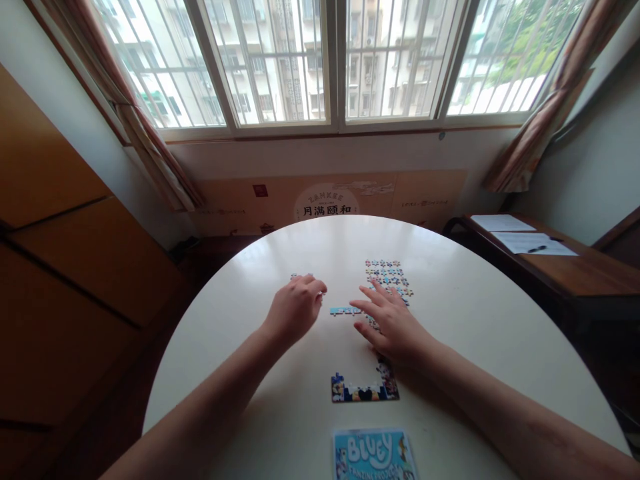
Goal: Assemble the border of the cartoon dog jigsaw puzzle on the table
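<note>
My left hand (296, 308) is closed in a pinch above the white table, with the edge of a small jigsaw piece (323, 293) showing at its fingertips. Another bit of puzzle (293, 276) peeks out just behind that hand. Fingers spread, my right hand (393, 325) rests over the assembled blue puzzle strip (344, 311) and a few pieces partly hidden under it. Beyond its fingertips lie rows of loose jigsaw pieces (384, 272). Closer to me is a joined, dark-coloured corner section of the puzzle (365, 395), its right side running up towards my right wrist.
A blue Bluey puzzle box (374, 457) lies at the near side of the round white table (220, 347). To the right stands a wooden desk (565, 270) with papers (535, 243) and a pen. A cardboard panel (225, 200) leans below the barred window.
</note>
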The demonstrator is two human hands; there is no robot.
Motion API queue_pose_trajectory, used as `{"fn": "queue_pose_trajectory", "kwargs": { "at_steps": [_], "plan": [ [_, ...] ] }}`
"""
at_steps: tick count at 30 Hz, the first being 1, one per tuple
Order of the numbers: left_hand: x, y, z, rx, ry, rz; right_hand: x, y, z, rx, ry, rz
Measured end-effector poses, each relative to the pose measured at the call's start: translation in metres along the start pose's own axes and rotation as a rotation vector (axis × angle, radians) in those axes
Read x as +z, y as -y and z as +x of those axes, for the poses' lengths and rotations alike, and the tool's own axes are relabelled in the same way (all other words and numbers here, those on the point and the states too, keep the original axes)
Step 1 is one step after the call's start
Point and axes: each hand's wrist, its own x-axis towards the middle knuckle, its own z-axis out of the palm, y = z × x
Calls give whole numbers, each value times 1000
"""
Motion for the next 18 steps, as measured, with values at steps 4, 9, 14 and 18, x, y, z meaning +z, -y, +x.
{"fn": "queue_pose_trajectory", "kwargs": {
  "at_steps": [4,9,14,18],
  "plan": [
    [-26,28,2,-127,-195,25,-4,-5,-3,2,-91,26],
    [-41,47,4,-213,-209,73,-12,-12,-8,-9,-195,68],
    [-33,45,3,-193,55,6,-15,-13,-11,-21,-228,99],
    [-32,46,1,-69,261,-74,-18,-12,-11,-16,-233,130]
  ]
}}
